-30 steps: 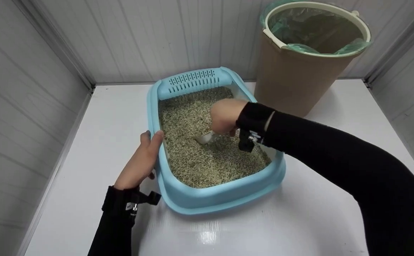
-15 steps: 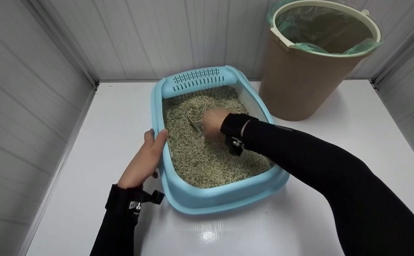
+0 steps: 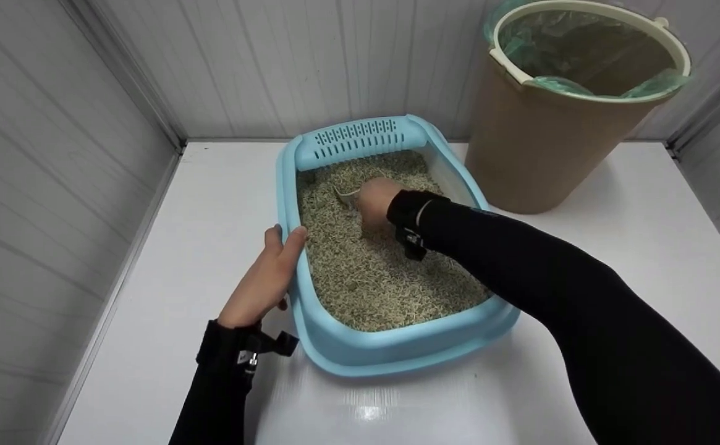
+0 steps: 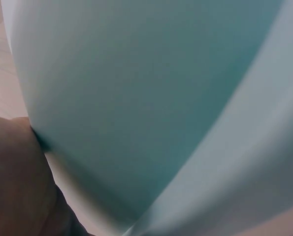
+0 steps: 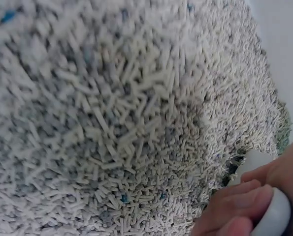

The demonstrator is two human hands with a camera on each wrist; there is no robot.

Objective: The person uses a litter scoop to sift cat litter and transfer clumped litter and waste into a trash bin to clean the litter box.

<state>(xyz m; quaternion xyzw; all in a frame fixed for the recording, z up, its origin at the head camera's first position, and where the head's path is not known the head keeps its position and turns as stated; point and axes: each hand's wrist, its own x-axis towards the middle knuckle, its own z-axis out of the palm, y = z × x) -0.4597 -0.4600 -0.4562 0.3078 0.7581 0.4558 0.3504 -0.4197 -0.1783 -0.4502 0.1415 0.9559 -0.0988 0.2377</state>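
Note:
A light blue litter box (image 3: 390, 352) stands on the white table, filled with pale pellet litter (image 3: 384, 284). My left hand (image 3: 261, 281) grips its left side, thumb over the rim and fingers against the outer wall. In the left wrist view, the blue wall (image 4: 136, 98) fills most of the picture. My right hand (image 3: 378, 201) is down in the far half of the box, holding a pale litter scoop (image 3: 348, 196). Its blade is partly sunk in the litter and partly hidden by the hand. From the right wrist view, the fingers curl round the rounded white handle (image 5: 275, 216).
A tall brown bin (image 3: 539, 148), lined with a green bag (image 3: 563, 85), stands at the back right near the box. Grey panel walls (image 3: 273, 68) border the table (image 3: 180, 259) at the back and both sides.
My right hand has moved the scoop from mid-box toward the far left part of the litter. My left hand keeps its place on the rim. The head view has shifted slightly.

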